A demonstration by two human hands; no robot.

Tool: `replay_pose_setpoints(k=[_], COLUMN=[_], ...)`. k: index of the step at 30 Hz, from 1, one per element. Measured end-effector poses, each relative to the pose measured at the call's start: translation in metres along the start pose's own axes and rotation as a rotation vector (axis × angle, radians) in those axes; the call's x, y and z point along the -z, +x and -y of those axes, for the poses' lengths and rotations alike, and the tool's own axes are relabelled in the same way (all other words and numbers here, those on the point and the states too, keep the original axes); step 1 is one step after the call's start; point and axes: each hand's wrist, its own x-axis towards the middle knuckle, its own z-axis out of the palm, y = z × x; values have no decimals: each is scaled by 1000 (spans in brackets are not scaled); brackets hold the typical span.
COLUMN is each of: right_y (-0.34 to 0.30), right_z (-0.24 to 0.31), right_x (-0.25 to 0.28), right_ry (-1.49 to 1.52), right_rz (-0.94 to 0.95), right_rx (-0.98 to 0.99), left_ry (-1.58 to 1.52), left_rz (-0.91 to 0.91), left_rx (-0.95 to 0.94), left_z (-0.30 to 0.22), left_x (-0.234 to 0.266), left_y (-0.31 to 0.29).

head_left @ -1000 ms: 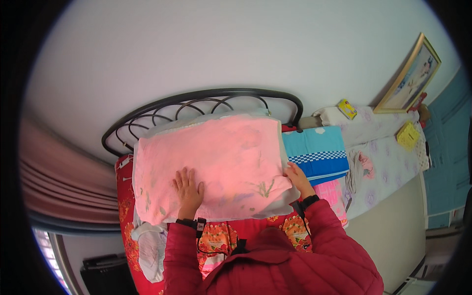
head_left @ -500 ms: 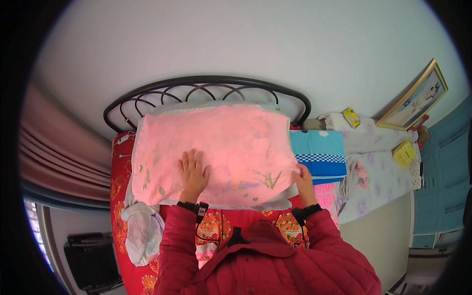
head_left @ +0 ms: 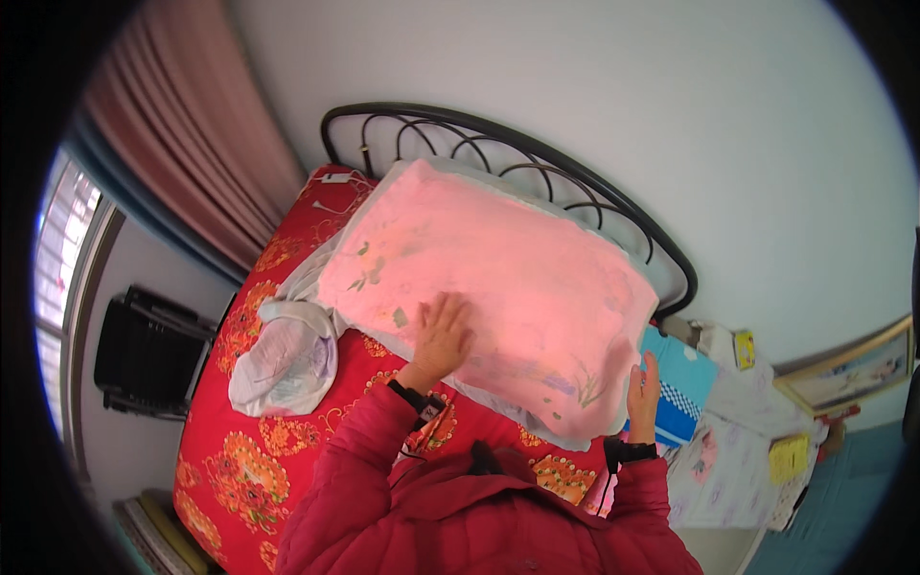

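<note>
A pink pillow towel (head_left: 498, 278) with faint flower and leaf prints lies spread over a pale pillow (head_left: 489, 401), whose edges show along the near side and beside the headboard. My left hand (head_left: 444, 335) rests open on the towel's near left part, fingers spread and slightly blurred. At the towel's right edge, my right hand (head_left: 644, 398) is held upright with its fingers stretched out, gripping nothing that I can see. Whether its palm touches the towel's side is hard to tell.
Behind the pillow curves a black metal headboard (head_left: 537, 144). A whitish bundled bag (head_left: 287, 364) lies on the red flowered bedspread (head_left: 244, 474). Folded blue bedding (head_left: 676, 374) sits right of the pillow. A framed picture (head_left: 853, 369) leans on the wall; a black chair (head_left: 149, 355) stands left.
The view has swung left, so the bed appears tilted. My right hand has let go of the towel's near right edge and straightened its fingers. My left hand stays on the towel.
</note>
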Motion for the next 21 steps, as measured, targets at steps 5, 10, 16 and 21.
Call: replay_pose_setpoints(k=[5, 10, 16, 21], right_y=[62, 72, 70, 68], right_z=[44, 37, 21, 17], right_x=[-40, -94, -98, -104], right_ry=[-297, -416, -424, -444], right_rz=[56, 105, 87, 59], right_rx=[468, 481, 485, 429], left_ry=[175, 154, -1025, -1020], left_rz=[-198, -65, -316, -358], left_rx=[388, 779, 1236, 1020], left_z=[79, 175, 187, 207], left_x=[-6, -28, -20, 19], left_y=[-16, -47, -67, -68])
